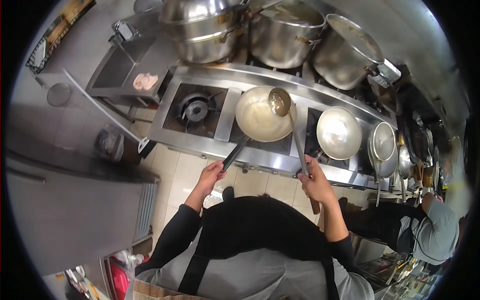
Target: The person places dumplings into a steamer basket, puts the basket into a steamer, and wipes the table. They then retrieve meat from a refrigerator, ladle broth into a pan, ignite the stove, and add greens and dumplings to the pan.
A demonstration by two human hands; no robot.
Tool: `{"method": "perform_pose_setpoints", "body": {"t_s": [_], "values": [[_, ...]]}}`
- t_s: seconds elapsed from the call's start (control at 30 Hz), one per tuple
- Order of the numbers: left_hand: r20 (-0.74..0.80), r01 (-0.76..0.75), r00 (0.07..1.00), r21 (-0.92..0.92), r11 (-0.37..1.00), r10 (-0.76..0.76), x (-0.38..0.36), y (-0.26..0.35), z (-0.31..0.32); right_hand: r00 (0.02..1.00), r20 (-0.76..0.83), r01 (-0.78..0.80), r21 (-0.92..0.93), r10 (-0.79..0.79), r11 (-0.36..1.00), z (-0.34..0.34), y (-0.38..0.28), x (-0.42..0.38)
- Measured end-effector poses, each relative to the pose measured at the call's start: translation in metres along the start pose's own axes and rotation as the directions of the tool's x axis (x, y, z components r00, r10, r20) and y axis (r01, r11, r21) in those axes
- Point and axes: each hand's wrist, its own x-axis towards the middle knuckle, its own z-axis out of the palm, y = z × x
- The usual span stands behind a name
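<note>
My left hand (212, 174) is wrapped round the black handle of a light-coloured frying pan (250, 125), which sits on the middle burner of the stove. Some pale liquid covers the pan's bottom. In my right hand (316, 181) is the long handle of a ladle (280, 102), its wooden end sticking out below my fingers. The ladle's bowl is over the pan's far right part and has shiny liquid in it.
To the left is a bare burner (196, 110); to the right sits a second pan (339, 133). A strainer (384, 141) lies farther right. Large steel pots (285, 40) line the back. A pink cloth (145, 81) rests on the left counter. Another person (425, 230) stands at right.
</note>
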Motion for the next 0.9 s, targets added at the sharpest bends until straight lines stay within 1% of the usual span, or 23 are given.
{"method": "perform_pose_setpoints", "body": {"t_s": [0.03, 0.07, 0.1, 0.17, 0.2, 0.23, 0.27, 0.3, 0.33, 0.37, 0.43, 0.47, 0.5, 0.57, 0.63, 0.67, 0.7, 0.73, 0.77, 0.8, 0.83, 0.87, 0.9], "values": [[0.001, 0.000, 1.000, 0.017, 1.000, 0.000, -0.001, 0.002, 0.000, 0.970, -0.048, 0.222, -0.210, -0.237, 0.952, 0.010, 0.036, -0.001], [-0.011, 0.008, 1.000, 0.015, 1.000, -0.008, -0.002, 0.004, 0.000, 0.972, -0.036, 0.219, -0.203, -0.231, 0.954, 0.023, 0.056, -0.002], [-0.011, 0.013, 1.000, 0.013, 1.000, -0.013, -0.003, 0.004, 0.001, 0.921, -0.133, 0.316, -0.293, -0.366, 0.902, 0.034, 0.059, -0.003], [-0.009, 0.016, 1.000, 0.006, 1.000, -0.016, -0.006, 0.007, 0.003, 0.840, -0.212, 0.395, -0.392, -0.500, 0.831, 0.038, 0.063, -0.004], [0.004, 0.019, 1.000, 0.013, 1.000, -0.020, -0.009, 0.009, 0.003, 0.985, -0.168, 0.078, 0.158, -0.051, 0.984, 0.031, 0.031, -0.006], [0.019, 0.021, 1.000, 0.021, 1.000, -0.021, -0.012, 0.011, 0.002, 0.938, 0.112, -0.326, 0.603, 0.327, 0.728, 0.023, 0.004, -0.006], [0.018, 0.018, 1.000, 0.021, 1.000, -0.019, -0.015, 0.013, 0.001, 0.922, 0.180, -0.355, 0.747, 0.342, 0.563, 0.006, -0.009, 0.003], [0.005, 0.012, 1.000, 0.037, 0.999, -0.012, -0.018, 0.014, -0.001, 0.928, 0.246, -0.356, 0.810, 0.281, 0.467, -0.008, -0.013, 0.012], [-0.007, -0.002, 1.000, 0.054, 0.999, 0.002, -0.019, 0.016, -0.004, 0.938, 0.228, -0.329, 0.819, 0.261, 0.469, -0.018, -0.028, 0.015], [-0.032, -0.019, 0.999, 0.029, 0.999, 0.020, -0.020, 0.017, -0.007, 0.950, 0.205, -0.296, 0.829, 0.235, 0.475, -0.030, -0.044, 0.020], [-0.057, -0.074, 0.996, 0.000, 0.997, 0.073, -0.016, 0.001, -0.029, 0.981, 0.193, -0.189, 0.881, 0.036, 0.434, -0.065, -0.064, 0.038], [-0.078, -0.100, 0.992, -0.016, 0.995, 0.098, -0.013, -0.009, -0.040, 0.983, 0.181, -0.150, 0.891, -0.034, 0.429, -0.082, -0.088, 0.047], [-0.107, -0.089, 0.991, -0.034, 0.995, 0.085, -0.014, -0.016, -0.049, 0.985, 0.146, -0.088, 0.887, -0.095, 0.453, -0.100, -0.107, 0.060], [-0.130, -0.032, 0.991, -0.031, 0.999, 0.028, -0.030, -0.007, -0.053, 0.991, -0.008, 0.102, 0.710, -0.137, 0.697, -0.129, -0.154, 0.093], [-0.202, -0.039, 0.979, -0.028, 0.999, 0.033, -0.042, -0.009, -0.062, 0.983, -0.157, 0.157, 0.422, -0.098, 0.893, -0.144, -0.215, 0.116], [-0.233, -0.052, 0.971, -0.020, 0.998, 0.046, -0.045, -0.013, -0.068, 0.982, -0.152, 0.146, 0.218, -0.114, 0.965, -0.156, -0.232, 0.138], [-0.226, -0.058, 0.973, -0.017, 0.998, 0.053, -0.048, -0.015, -0.072, 0.982, -0.143, 0.128, 0.007, -0.125, 0.992, -0.167, -0.245, 0.163], [-0.274, -0.051, 0.961, -0.026, 0.998, 0.042, -0.052, -0.016, -0.076, 0.979, -0.165, 0.092, -0.157, -0.118, 0.983, -0.175, -0.256, 0.185], [-0.323, -0.045, 0.946, -0.037, 0.998, 0.031, -0.057, -0.019, -0.082, 0.976, -0.187, 0.050, -0.315, -0.113, 0.948, -0.180, -0.266, 0.205], [-0.354, -0.029, 0.935, -0.019, 0.999, 0.021, -0.060, -0.023, -0.088, 0.974, -0.192, 0.056, -0.315, -0.122, 0.947, -0.188, -0.276, 0.228], [-0.352, -0.037, 0.935, -0.017, 0.999, 0.029, -0.063, -0.025, -0.093, 0.994, -0.110, -0.051, -0.390, 0.009, 0.919, -0.194, -0.284, 0.251], [-0.380, -0.030, 0.925, -0.027, 0.999, 0.017, -0.068, -0.029, -0.098, 0.988, -0.039, -0.149, -0.471, 0.148, 0.870, -0.198, -0.287, 0.266], [-0.407, -0.020, 0.913, -0.038, 0.999, 0.003, -0.072, -0.034, -0.104, 0.989, -0.041, -0.147, -0.470, 0.145, 0.870, -0.195, -0.289, 0.272]]}}
